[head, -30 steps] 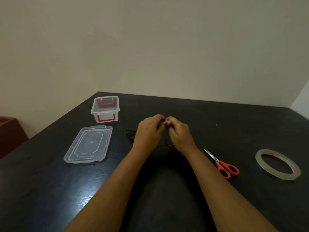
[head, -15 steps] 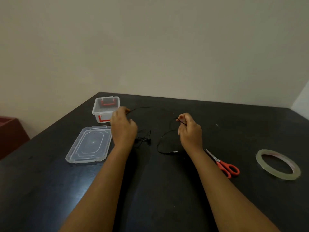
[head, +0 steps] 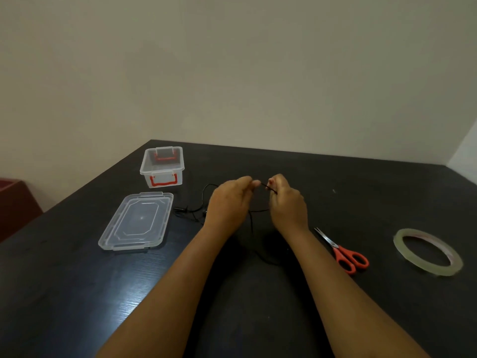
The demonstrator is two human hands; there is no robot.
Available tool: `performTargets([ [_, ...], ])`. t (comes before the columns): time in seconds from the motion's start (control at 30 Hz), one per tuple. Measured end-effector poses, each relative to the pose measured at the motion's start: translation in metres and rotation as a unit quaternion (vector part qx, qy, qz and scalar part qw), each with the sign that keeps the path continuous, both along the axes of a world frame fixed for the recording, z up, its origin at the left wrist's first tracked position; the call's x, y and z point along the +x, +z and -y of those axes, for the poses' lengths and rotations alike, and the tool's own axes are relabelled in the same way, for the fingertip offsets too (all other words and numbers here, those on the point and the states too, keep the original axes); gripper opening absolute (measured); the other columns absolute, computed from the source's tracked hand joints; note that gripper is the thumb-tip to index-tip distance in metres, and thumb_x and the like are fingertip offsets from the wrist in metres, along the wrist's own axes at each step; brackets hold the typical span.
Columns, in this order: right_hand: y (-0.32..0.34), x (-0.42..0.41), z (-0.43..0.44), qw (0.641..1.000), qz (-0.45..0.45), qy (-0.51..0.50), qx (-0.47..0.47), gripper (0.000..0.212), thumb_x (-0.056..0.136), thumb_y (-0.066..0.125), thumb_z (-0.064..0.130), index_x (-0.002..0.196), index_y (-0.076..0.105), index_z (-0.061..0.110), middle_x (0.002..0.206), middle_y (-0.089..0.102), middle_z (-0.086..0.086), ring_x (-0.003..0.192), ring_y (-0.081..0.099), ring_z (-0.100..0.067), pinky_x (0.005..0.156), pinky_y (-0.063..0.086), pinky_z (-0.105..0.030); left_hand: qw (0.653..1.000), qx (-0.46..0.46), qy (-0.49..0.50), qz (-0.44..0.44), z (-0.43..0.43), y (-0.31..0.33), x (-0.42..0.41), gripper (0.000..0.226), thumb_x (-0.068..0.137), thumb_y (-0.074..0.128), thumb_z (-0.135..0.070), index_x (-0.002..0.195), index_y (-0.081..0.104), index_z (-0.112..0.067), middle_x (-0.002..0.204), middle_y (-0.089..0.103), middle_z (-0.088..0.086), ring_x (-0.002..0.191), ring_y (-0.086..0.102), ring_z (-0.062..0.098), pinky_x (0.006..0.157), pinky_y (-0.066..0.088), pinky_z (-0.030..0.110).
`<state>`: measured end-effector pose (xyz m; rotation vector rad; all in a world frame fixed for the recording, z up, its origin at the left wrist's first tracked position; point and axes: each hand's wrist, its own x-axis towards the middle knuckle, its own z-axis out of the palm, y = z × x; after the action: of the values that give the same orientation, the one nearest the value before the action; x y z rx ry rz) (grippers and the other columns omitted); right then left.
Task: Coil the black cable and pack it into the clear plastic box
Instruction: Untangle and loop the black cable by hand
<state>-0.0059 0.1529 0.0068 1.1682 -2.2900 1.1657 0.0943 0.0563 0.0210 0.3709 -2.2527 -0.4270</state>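
At centre frame, above the dark surface (head: 77, 293), the left hand (head: 228, 202) and right hand (head: 287, 204) are raised close together, forearms reaching in from the bottom edge. The black cable (head: 251, 220) is pinched in the fingers of both hands, its slack trailing left. The clear plastic box (head: 162, 167) is seen lidless at upper left.

Left of the left hand (head: 228, 205), the path is blocked by lid (head: 136, 221) and box (head: 162, 166); scissors (head: 340, 249) lie right of the right hand (head: 287, 204).
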Motion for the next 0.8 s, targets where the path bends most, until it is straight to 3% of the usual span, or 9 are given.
performTargets([
  [0.07,-0.002,-0.002,0.001,0.998,0.054,-0.01,-0.028,0.015,0.098,0.04,0.012,0.095,0.055,0.01,0.064,0.053,-0.004,0.055,0.052,-0.022,0.049,0.04,-0.035,0.987,0.106,0.032,-0.12,0.007,0.002,0.005,0.031,0.097,0.04,-0.035,0.074,0.054,-0.019,0.063,0.054,-0.002,0.062,0.054,0.016,0.058,0.045,0.031],
  [0.17,-0.002,-0.008,-0.004,0.988,0.123,-0.04,-0.081,0.019,0.097,0.038,0.007,0.091,0.055,0.011,0.067,0.052,-0.004,0.058,0.05,-0.02,0.051,0.037,-0.031,0.905,0.316,0.087,-0.271,0.024,0.007,0.015,0.031,0.098,0.042,-0.031,0.07,0.055,-0.025,0.068,0.057,-0.009,0.066,0.055,0.005,0.069,0.049,0.031],
  [0.23,-0.002,-0.01,-0.005,0.987,0.129,-0.044,-0.087,0.02,0.098,0.036,0.008,0.092,0.055,0.011,0.068,0.053,-0.004,0.058,0.05,-0.019,0.05,0.038,-0.03,0.866,0.387,0.11,-0.298,0.031,0.007,0.016,0.032,0.098,0.042,-0.031,0.069,0.056,-0.028,0.07,0.058,-0.008,0.068,0.055,0.005,0.077,0.05,0.036],
  [0.3,-0.002,-0.008,-0.002,0.985,0.14,-0.038,-0.093,0.02,0.098,0.037,0.008,0.09,0.054,0.013,0.067,0.052,-0.002,0.056,0.049,-0.017,0.05,0.039,-0.03,0.857,0.42,0.12,-0.276,0.032,0.003,0.015,0.03,0.099,0.041,-0.029,0.074,0.057,-0.025,0.073,0.059,-0.005,0.073,0.055,0.009,0.084,0.051,0.042],
  [0.37,0.0,-0.006,-0.001,0.977,0.172,-0.028,-0.124,0.02,0.097,0.037,0.006,0.088,0.053,0.016,0.065,0.051,-0.001,0.054,0.048,-0.015,0.049,0.041,-0.03,0.889,0.377,0.125,-0.228,0.034,-0.002,0.013,0.02,0.098,0.04,-0.025,0.092,0.058,-0.019,0.085,0.06,-0.002,0.081,0.055,0.013,0.086,0.052,0.045],
  [0.5,0.004,-0.008,-0.007,0.965,0.201,0.002,-0.168,0.025,0.095,0.034,-0.002,0.095,0.053,0.014,0.061,0.053,-0.004,0.052,0.052,-0.014,0.05,0.049,-0.035,0.979,0.137,0.063,-0.133,0.025,-0.004,0.009,0.034,0.095,0.036,-0.029,0.122,0.053,-0.016,0.115,0.057,0.0,0.107,0.052,0.014,0.09,0.044,0.032],
  [0.6,0.003,-0.002,-0.008,0.972,0.171,0.037,-0.156,0.017,0.097,0.039,0.006,0.097,0.053,0.016,0.062,0.054,-0.002,0.054,0.054,-0.014,0.051,0.049,-0.03,0.993,0.08,-0.086,-0.024,-0.011,-0.002,-0.001,0.042,0.092,0.035,-0.051,0.11,0.056,-0.019,0.098,0.061,-0.006,0.09,0.058,0.009,0.078,0.048,0.028],
  [0.67,0.003,0.002,-0.006,0.962,0.202,0.074,-0.166,0.017,0.098,0.038,0.012,0.093,0.053,0.017,0.06,0.052,-0.001,0.052,0.051,-0.011,0.051,0.047,-0.025,0.993,-0.02,-0.088,0.076,-0.021,-0.007,-0.007,0.041,0.09,0.039,-0.055,0.094,0.057,-0.019,0.084,0.062,-0.004,0.074,0.057,0.011,0.07,0.047,0.029],
  [0.8,0.004,0.003,-0.003,0.959,0.193,0.072,-0.194,0.016,0.1,0.038,0.015,0.096,0.053,0.016,0.062,0.058,-0.005,0.049,0.054,-0.008,0.046,0.045,-0.019,0.996,-0.054,-0.054,0.05,-0.015,-0.009,-0.006,0.036,0.095,0.036,-0.044,0.075,0.05,-0.018,0.066,0.049,-0.003,0.062,0.045,0.014,0.056,0.038,0.032],
])
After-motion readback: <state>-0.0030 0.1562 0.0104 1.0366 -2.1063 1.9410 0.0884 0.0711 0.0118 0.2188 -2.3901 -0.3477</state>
